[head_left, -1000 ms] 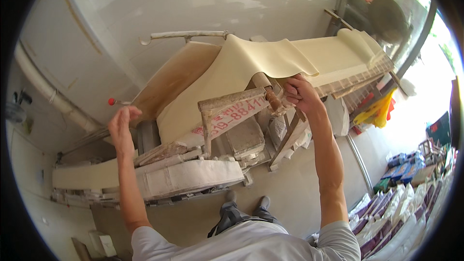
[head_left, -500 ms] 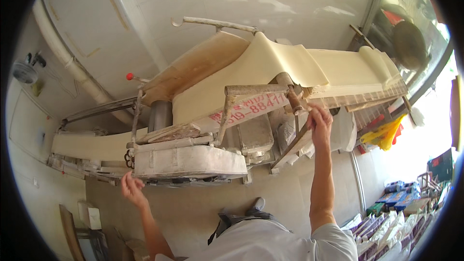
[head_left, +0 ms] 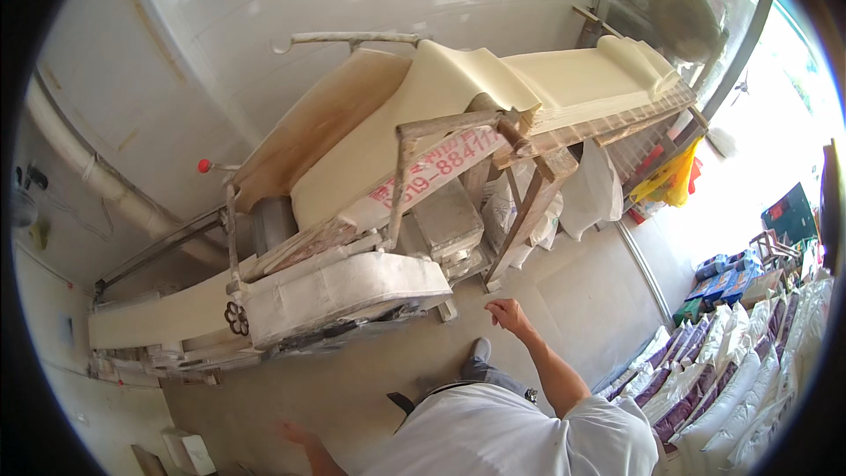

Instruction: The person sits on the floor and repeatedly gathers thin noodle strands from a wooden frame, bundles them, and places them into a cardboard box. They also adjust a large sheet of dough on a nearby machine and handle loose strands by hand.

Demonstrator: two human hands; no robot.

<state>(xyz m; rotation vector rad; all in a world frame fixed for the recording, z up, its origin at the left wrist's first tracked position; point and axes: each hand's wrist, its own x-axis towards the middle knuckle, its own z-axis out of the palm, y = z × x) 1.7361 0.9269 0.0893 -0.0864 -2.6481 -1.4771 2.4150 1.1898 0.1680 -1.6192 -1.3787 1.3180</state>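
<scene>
My right hand (head_left: 511, 314) hangs over the floor in front of the machine, its fingers curled in, and nothing shows in it. Low at the left, my left hand (head_left: 298, 434) is smeared by motion, so its fingers do not read. Both are apart from the dough-sheeting machine (head_left: 344, 291), with its pale housing. A wide cream dough sheet (head_left: 374, 150) runs up through the machine and lies in a layered stack (head_left: 586, 79) on a slatted board (head_left: 617, 119). A floury metal bar (head_left: 445, 123) stands out near the stack.
White sacks (head_left: 592, 189) sit under the slatted board by a wooden leg (head_left: 529, 220). A yellow bag (head_left: 667, 178) hangs at its right end. Many filled packs (head_left: 731, 379) lie in rows at the lower right. A red-knobbed lever (head_left: 204, 165) sticks out at the left.
My right hand has come away from the bar beside the dough stack and dropped toward my body. The left hand has moved down from the machine's front. The view has turned.
</scene>
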